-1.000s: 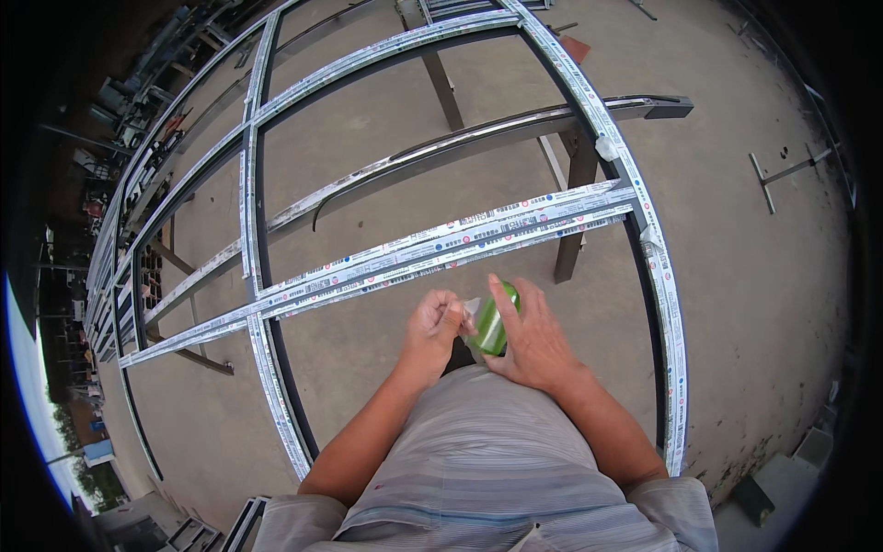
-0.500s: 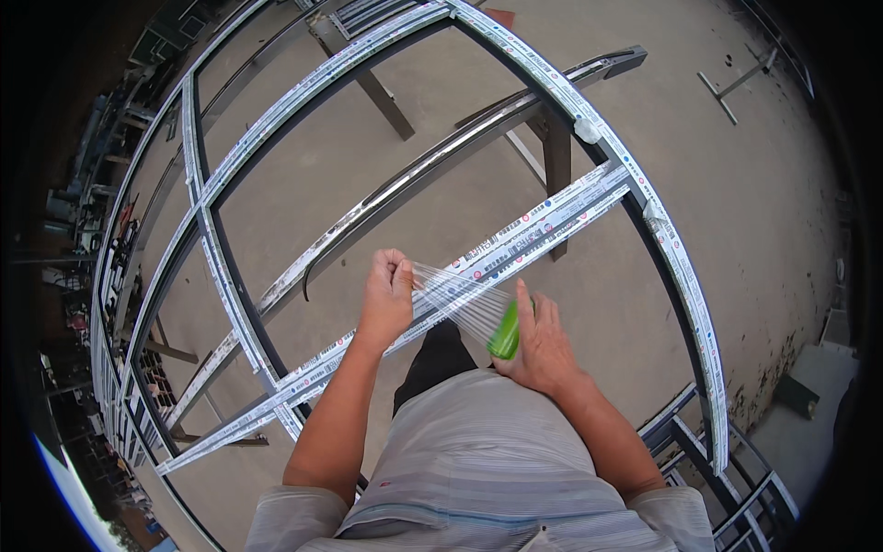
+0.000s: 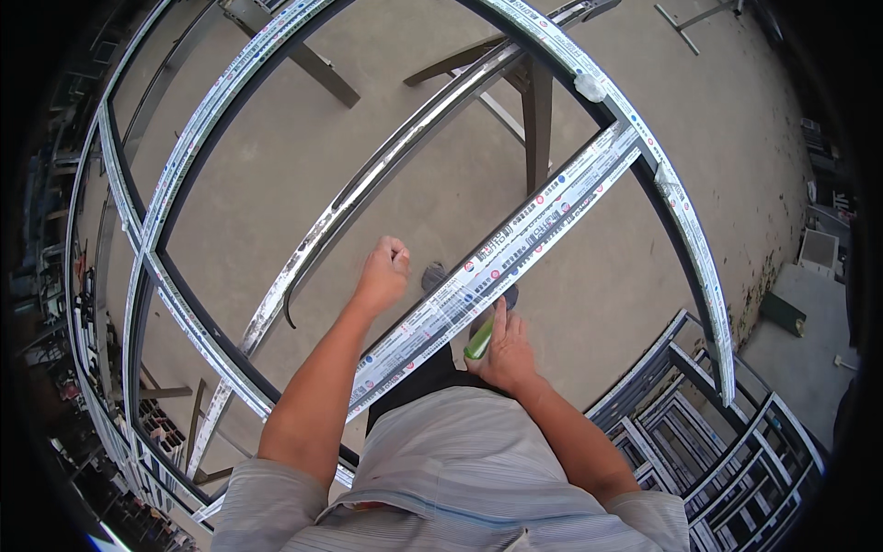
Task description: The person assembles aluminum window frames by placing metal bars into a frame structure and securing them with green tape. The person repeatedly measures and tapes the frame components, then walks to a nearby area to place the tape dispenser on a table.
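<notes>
My right hand (image 3: 509, 357) is wrapped round a green roll of clear stretch film (image 3: 479, 342), at the near side of a crossbar covered in printed protective tape (image 3: 515, 237). A faint patch of clear film (image 3: 452, 306) lies over the middle of that crossbar. On the far left side of the bar, my left hand (image 3: 384, 274) is raised with its fingers closed. Whatever sits in those fingers is too small or too clear to make out. The crossbar joins a large curved metal frame (image 3: 692, 248), also covered in printed tape.
Beneath the frame runs a scuffed metal support rail (image 3: 317, 235) on dark legs (image 3: 538, 129). More taped frames (image 3: 681, 432) are stacked at the lower right. A white boxy object (image 3: 817, 253) stands by the right edge. My shoe (image 3: 433, 275) shows past the bar.
The view has turned and shifted. The film stretched between my hands in the earlier frame now shows only faintly on the crossbar. My right hand with the roll has come closer to the bar's near edge.
</notes>
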Motion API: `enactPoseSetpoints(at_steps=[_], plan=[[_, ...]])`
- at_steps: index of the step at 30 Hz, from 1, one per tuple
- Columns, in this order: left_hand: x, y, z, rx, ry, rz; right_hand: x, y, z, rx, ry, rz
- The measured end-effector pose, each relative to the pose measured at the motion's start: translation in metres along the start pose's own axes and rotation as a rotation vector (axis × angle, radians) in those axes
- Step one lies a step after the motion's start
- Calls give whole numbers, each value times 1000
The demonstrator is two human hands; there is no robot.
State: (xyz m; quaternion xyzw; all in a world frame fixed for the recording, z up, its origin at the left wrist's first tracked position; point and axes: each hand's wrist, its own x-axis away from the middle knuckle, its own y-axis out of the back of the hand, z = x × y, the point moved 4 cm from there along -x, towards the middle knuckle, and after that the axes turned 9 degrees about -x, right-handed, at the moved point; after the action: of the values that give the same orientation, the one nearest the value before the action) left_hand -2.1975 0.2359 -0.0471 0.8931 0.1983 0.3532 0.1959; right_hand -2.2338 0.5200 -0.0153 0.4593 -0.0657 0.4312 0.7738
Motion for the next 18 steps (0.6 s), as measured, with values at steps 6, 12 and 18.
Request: enactPoseSetpoints(at_steps=[6, 12, 18], plan=[[-4, -49, 13, 6, 12, 322, -58, -41, 9, -116, 143, -28], [-8, -61, 15, 194, 27, 441, -86, -76, 3, -146, 140, 64], [-5, -70, 20, 287, 82, 498, -90, -87, -3, -233, 147, 46]])
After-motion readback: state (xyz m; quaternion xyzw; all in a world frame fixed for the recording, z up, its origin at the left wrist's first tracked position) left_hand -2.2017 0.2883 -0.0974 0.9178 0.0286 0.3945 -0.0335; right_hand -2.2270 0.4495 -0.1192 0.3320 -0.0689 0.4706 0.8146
